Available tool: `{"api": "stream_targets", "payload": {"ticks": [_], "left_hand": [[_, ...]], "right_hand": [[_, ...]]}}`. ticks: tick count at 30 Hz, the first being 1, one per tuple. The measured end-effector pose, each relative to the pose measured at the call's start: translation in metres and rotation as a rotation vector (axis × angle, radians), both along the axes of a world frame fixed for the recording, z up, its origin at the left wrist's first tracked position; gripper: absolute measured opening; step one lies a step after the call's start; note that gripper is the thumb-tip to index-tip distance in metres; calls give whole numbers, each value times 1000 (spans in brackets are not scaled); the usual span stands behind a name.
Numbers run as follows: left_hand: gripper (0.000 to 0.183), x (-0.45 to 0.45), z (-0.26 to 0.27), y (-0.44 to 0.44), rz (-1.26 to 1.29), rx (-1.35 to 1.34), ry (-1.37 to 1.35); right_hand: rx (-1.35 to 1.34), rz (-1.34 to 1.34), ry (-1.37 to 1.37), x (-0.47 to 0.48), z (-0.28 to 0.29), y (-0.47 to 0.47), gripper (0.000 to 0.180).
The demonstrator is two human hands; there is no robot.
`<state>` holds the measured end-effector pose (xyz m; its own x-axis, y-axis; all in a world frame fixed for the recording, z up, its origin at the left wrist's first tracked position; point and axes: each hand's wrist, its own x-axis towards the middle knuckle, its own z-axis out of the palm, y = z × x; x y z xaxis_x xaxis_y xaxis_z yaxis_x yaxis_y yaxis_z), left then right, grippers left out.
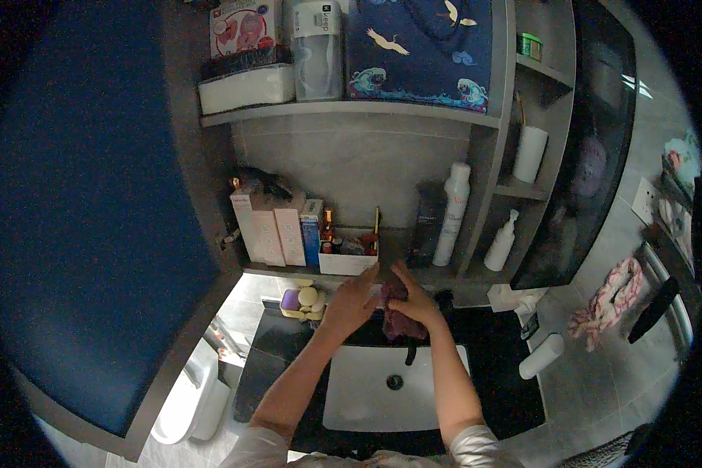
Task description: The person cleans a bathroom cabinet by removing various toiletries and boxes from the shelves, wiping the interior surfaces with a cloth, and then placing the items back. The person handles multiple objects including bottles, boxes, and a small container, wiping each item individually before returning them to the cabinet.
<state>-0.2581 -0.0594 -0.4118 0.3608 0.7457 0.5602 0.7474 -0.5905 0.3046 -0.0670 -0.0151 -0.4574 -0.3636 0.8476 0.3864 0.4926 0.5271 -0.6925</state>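
My right hand (419, 305) holds a dark purple-red cloth (402, 323), which hangs above the back edge of the sink. Just left of it, my left hand (351, 301) reaches up with fingers extended and nothing visible in it. Its fingertips are at the front of a small white organizer box (346, 263) on the lower cabinet shelf. Bottles and small cosmetic items stand in that box. Below both hands is a white rectangular sink (362, 392) with a black faucet (411, 352), partly covered by the cloth.
Pink boxes (273, 237), a blue box (311, 234) and a white spray can (451, 213) line the shelf. An open blue cabinet door (93, 222) fills the left. A sponge holder (301, 301) and a white bottle (541, 355) flank the black counter (497, 374).
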Motion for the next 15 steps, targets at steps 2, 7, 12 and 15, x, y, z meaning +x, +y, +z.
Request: {"api": "stream_targets", "payload": {"ticks": [2, 7, 12, 15], "left_hand": [[55, -6, 26, -1, -62, 29, -149], [43, -22, 93, 3, -15, 286, -141], [42, -44, 156, 30, -51, 541, -103], [46, -47, 191, 40, -41, 509, -120]], "right_hand": [[-11, 33, -5, 1, 9, -6, 82], [-128, 31, 190, 2, 53, -40, 72], [-81, 144, 374, 13, 86, -67, 68], [74, 126, 288, 22, 100, -77, 67]]}}
